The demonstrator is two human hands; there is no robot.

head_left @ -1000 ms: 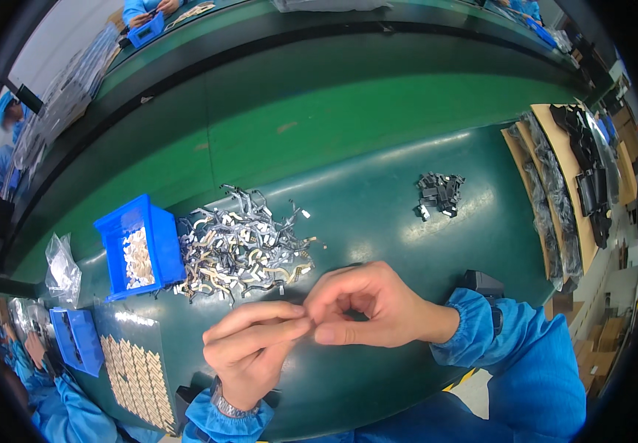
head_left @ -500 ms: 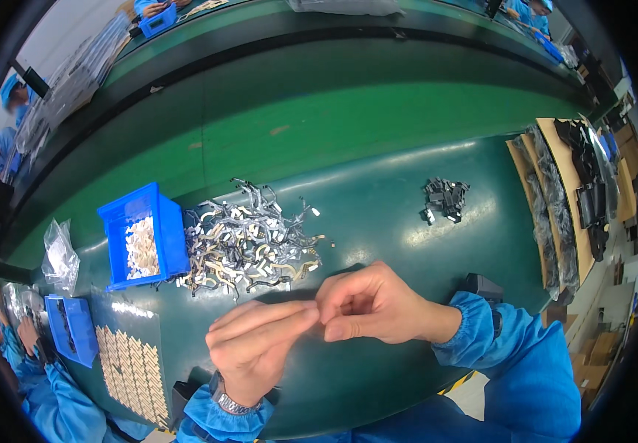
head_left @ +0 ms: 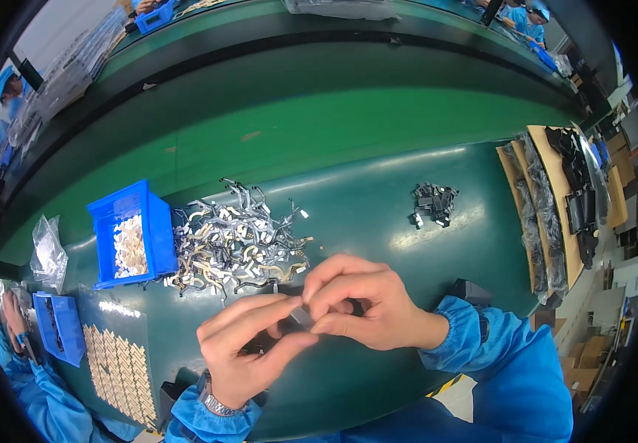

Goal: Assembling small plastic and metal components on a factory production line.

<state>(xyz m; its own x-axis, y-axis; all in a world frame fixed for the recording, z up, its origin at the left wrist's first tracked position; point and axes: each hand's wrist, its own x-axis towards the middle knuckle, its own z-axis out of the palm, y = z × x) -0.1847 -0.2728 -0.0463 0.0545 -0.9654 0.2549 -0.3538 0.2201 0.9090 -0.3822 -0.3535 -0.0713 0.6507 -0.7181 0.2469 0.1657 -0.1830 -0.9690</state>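
At far left a clear plastic bag (head_left: 47,247) lies crumpled on the green surface (head_left: 378,214), beside a small blue tray (head_left: 58,328) and a sheet of tan parts (head_left: 118,365). A blue bin (head_left: 131,235) holds pale pieces; just right of it spreads a pile of metal strips (head_left: 234,240). The left hand (head_left: 249,347) and right hand (head_left: 367,303) meet, fingers closed on a small grey part (head_left: 302,317), possibly a clip; detail is too small. Judgement: keep both pinches firm and aligned over the surface. Further right sit a heap of small black pieces (head_left: 432,204) and brown cardboard trays (head_left: 555,199) of black parts.
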